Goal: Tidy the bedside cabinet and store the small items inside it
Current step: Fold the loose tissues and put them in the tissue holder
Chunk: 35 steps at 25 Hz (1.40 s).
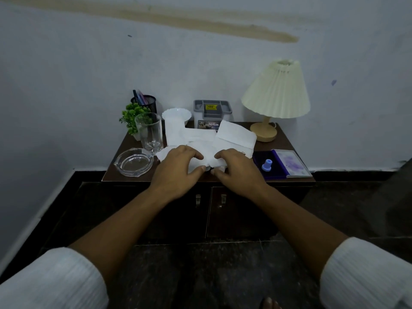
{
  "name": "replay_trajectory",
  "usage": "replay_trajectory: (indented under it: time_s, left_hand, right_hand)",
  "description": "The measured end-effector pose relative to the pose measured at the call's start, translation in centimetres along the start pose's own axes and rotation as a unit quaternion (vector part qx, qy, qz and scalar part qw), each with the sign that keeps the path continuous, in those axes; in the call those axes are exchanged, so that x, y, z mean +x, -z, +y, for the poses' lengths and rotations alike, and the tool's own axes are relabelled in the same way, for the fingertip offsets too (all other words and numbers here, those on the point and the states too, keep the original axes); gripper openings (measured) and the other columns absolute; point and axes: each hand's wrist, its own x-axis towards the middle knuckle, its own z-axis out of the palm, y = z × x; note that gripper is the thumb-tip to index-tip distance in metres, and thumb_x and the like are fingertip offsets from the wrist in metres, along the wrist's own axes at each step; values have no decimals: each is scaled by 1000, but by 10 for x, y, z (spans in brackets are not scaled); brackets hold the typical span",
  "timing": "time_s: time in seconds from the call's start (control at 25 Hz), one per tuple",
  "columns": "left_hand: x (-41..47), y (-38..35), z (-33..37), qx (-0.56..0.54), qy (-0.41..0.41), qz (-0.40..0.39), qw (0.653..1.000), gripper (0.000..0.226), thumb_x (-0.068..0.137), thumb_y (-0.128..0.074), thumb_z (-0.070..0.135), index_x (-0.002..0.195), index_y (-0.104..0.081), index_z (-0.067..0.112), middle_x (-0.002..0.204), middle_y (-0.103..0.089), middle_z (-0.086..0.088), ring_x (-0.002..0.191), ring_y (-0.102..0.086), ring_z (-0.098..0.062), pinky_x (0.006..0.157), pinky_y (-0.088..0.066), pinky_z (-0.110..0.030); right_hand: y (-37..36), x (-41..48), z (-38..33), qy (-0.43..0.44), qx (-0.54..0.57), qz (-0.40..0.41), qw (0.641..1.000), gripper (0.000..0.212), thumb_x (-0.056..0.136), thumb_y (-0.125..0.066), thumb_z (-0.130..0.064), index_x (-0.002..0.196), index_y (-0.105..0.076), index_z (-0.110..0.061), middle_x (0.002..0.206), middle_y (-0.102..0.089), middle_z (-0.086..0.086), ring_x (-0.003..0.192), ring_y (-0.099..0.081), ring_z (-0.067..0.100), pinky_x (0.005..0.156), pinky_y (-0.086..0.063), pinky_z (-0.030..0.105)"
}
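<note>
Dark bedside cabinet (240, 215), both doors shut, white tissues (200, 137), crumpled & loose, heaped ctr-front of cabinet top

Papers (234, 134) lie mid-cabinet (289, 142) before me; ashtray (134, 162) and glass (149, 132) to their left, stamp pad (277, 166) right, lamp (276, 92) behind it.

Clear glossy glass tumbler (149, 132) and ashtray (134, 162), pleated cloth lampshade (277, 91), matt white paper (235, 136).

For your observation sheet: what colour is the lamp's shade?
Cream, pleated lampshade; head view.
</note>
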Motion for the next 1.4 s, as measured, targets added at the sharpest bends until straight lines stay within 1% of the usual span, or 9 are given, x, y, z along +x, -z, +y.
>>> replay_trajectory:
  time_s: [0.24,0.4,0.68,0.76,0.92,1.0,1.12,1.24,1.4]
  left_hand:
    - [29,-3,-14,-24,-12,23,999,33,91,-60,37,123,-63,29,129,-60,9,122,-53,-14,98,-47,-39]
    - [47,-7,-20,-50,-7,57,997,33,95,-63,25,128,-62,24,132,-60,8,123,-54,-12,96,-42,-29]
    - [76,-14,-4,-136,8,76,988,46,92,-68,19,136,-57,26,136,-57,9,124,-50,-7,99,-41,-26]
    - [81,-16,2,-139,-7,83,987,41,90,-71,19,129,-63,24,132,-61,7,123,-52,-9,99,-40,-25]
    - [83,-16,2,-173,23,116,978,8,91,-70,26,97,-72,20,101,-71,8,98,-64,-10,85,-53,-33]
    - [84,-15,-1,-254,60,110,959,9,93,-69,28,92,-71,19,92,-74,4,91,-69,-15,80,-57,-38]
    - [84,-13,1,-406,142,114,896,13,95,-70,24,99,-73,13,97,-77,-4,91,-72,-17,81,-58,-37]
    - [83,-16,2,-436,175,95,877,14,93,-71,24,101,-72,12,100,-77,-4,90,-70,-14,76,-54,-30]
    - [88,-18,2,-510,185,-1,840,26,92,-72,22,117,-73,14,113,-77,-4,107,-71,-24,92,-58,-39]
  right_hand:
    - [-2,33,4,34,-34,-28,998,19,93,-61,-31,106,-70,-20,104,-72,0,96,-65,22,83,-52,40]
    - [14,53,11,-7,66,45,997,15,95,-61,-30,96,-72,-20,87,-72,-5,81,-64,14,73,-56,42]
    - [28,66,19,-10,212,121,970,7,97,-60,-23,98,-65,-18,90,-67,-2,84,-62,13,72,-56,44]
    - [32,67,14,0,239,121,964,10,96,-59,-22,98,-67,-16,88,-67,-1,83,-62,16,73,-55,46]
    - [34,66,9,-35,319,108,941,17,94,-65,-27,110,-67,-23,94,-71,-1,90,-68,16,77,-60,45]
    - [34,63,12,-54,341,81,935,27,89,-73,-26,115,-64,-26,99,-72,0,94,-70,13,77,-62,40]
    - [33,60,21,-84,313,76,943,30,86,-77,-20,113,-65,-22,106,-71,-6,97,-67,6,76,-60,28]
    - [33,65,28,-106,361,103,921,26,86,-78,-17,110,-68,-19,108,-72,-4,98,-67,9,74,-56,23]
    - [29,75,31,-100,395,114,906,34,84,-79,-13,114,-65,-19,110,-70,-3,99,-66,10,74,-56,21]
